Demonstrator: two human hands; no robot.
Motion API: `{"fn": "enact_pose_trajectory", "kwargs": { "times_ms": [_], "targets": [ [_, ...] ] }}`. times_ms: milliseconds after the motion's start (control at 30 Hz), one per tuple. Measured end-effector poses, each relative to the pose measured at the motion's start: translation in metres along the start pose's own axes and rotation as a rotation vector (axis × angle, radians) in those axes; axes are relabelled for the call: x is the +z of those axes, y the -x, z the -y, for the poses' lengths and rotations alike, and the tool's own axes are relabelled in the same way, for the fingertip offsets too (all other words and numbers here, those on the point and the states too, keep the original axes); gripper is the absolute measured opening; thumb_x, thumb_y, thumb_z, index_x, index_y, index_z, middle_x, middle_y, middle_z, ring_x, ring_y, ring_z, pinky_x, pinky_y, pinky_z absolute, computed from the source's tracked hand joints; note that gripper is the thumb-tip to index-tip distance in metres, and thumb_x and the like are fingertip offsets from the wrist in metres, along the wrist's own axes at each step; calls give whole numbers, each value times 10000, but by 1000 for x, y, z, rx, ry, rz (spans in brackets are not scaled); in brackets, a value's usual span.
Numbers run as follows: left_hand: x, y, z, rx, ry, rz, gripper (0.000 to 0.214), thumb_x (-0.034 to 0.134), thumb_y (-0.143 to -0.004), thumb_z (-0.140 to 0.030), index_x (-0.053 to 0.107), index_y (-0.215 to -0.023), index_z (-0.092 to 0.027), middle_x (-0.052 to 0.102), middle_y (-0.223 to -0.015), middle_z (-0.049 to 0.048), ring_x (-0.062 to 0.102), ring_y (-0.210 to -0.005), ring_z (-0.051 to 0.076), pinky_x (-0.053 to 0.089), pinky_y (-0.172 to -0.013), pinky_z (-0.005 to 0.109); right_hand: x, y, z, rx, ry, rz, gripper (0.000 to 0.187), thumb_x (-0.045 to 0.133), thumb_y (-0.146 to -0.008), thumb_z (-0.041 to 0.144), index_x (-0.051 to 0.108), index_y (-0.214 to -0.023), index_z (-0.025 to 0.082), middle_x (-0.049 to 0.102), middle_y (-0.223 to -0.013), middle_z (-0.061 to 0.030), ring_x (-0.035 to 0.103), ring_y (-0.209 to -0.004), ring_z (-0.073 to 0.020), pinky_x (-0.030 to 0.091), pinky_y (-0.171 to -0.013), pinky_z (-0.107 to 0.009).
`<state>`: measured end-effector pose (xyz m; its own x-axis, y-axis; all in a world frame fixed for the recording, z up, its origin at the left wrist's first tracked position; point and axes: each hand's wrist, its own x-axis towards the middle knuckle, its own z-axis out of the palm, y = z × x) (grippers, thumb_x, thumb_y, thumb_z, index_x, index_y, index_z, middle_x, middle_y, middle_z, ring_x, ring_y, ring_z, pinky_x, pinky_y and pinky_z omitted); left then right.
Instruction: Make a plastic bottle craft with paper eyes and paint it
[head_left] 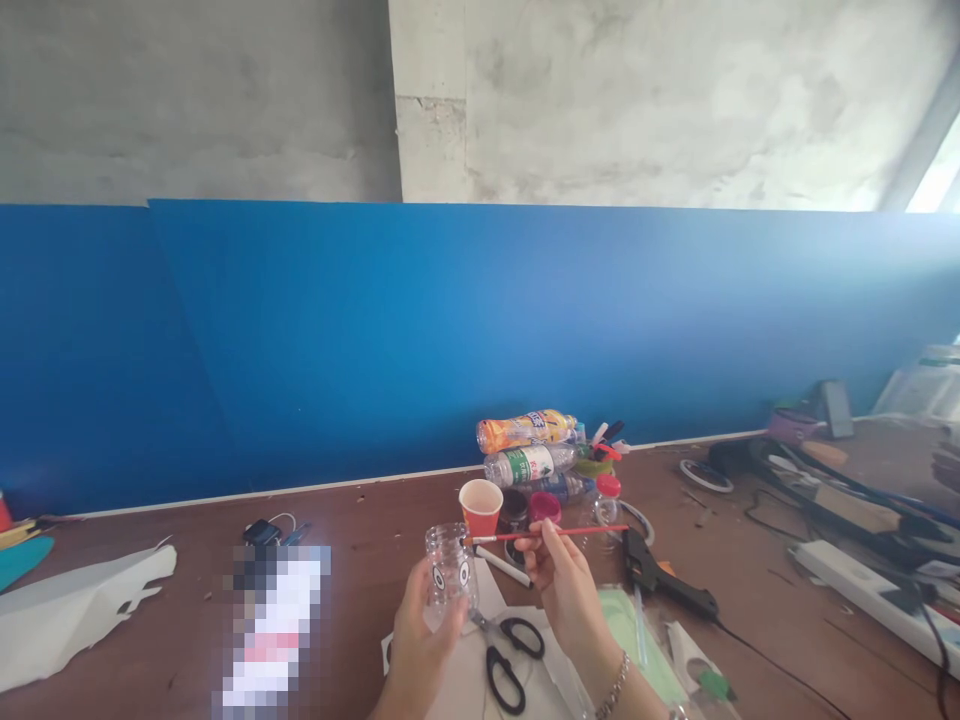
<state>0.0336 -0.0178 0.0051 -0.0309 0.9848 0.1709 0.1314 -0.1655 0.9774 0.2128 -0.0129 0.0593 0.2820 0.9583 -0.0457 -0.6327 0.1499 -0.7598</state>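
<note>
Left hand (426, 622) gripped clear container (448, 560), right hand (561, 570) pinched paintbrush (596, 530), both well apart from rear edge of desk (375, 570).

A clear plastic jar (451, 562) with two cartoon eyes is being held roughly upright, while a red paintbrush (589, 530) is pointing towards it.

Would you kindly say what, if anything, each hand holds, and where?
The left hand holds the clear container by its lower sides; the right hand holds the red paintbrush by its handle.
</note>
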Motion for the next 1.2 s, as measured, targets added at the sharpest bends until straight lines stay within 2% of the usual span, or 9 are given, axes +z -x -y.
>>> {"fn": "enact_pose_trajectory", "kwargs": {
  "times_ms": [367,500,700,1200],
  "targets": [
    [-1,0,-7,-21,39,0,537,625,-731,-401,508,-1206,-181,622,-1209,114,565,-1114,284,415,-954,381,-3,-3,1,2,-17,-63,281,799,-618,403,654,-718,184,668,-614,-14,534,-519,-95,454,-481,-172],
    [-1,0,-8,-22,35,2,530,618,-737,-397,500,-1206,-179,619,-1210,117,562,-1117,284,408,-960,390,-5,-4,1,4,-37,-44,279,788,-635,409,651,-711,178,658,-613,-17,529,-519,-99,449,-471,-180],
    [1,0,3,-6,-48,-40,502,613,-737,-377,496,-1189,-191,622,-1184,103,572,-1084,281,414,-941,402,-2,0,-1,5,-22,19,285,779,-647,414,659,-725,168,660,-617,-19,504,-506,-89,438,-489,-182],
    [1,0,0,-11,-34,-49,505,622,-728,-371,503,-1190,-206,628,-1192,87,570,-1110,275,414,-970,396,-1,1,-2,-16,13,14,288,773,-646,424,661,-721,170,673,-620,-28,495,-503,-92,416,-488,-189]
  ]
}}
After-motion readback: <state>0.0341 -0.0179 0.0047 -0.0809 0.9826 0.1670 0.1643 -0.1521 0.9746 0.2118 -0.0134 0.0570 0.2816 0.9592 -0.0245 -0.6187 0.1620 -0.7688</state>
